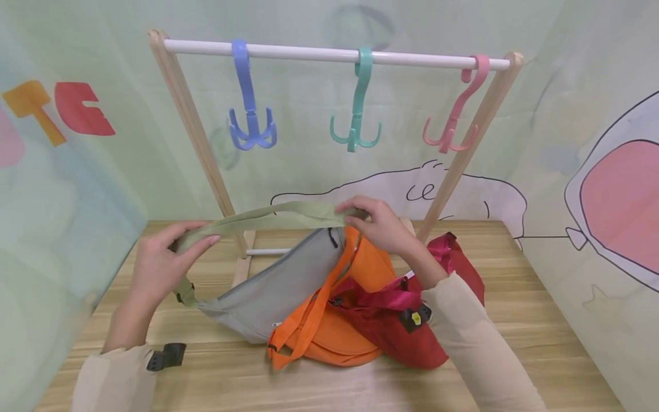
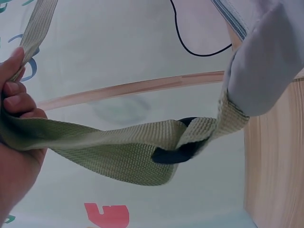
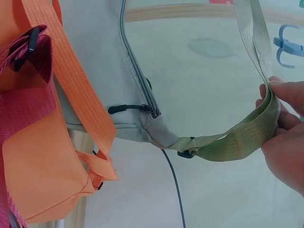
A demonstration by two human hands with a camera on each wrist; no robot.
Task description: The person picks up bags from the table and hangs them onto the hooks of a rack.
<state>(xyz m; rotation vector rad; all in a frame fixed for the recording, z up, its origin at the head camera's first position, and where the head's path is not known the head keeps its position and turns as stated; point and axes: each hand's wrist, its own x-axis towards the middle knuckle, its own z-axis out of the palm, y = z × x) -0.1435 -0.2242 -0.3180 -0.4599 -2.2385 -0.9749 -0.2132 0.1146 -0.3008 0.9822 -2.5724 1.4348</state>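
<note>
A grey waist bag [image 1: 278,286] with a green webbing strap [image 1: 273,216] leans on an orange bag [image 1: 334,337]. My left hand [image 1: 159,260] grips the strap at its left end, and my right hand [image 1: 378,223] pinches it farther right, so it stretches raised between them above the bag. In the left wrist view the strap [image 2: 109,137] runs from my fingers to a dark buckle beside the grey bag's end. The right wrist view shows the grey bag's zipper pull [image 3: 128,109] and the strap [image 3: 237,142] bending up into my fingers. A red bag [image 1: 401,326] lies under my right forearm.
Behind the bags stands a wooden rack with a white rod [image 1: 309,54]. From it hang a blue hook [image 1: 249,109], a green hook [image 1: 360,103] and a pink hook [image 1: 458,106]. All rests on a wood-grain table [image 1: 216,377] against printed cloth walls.
</note>
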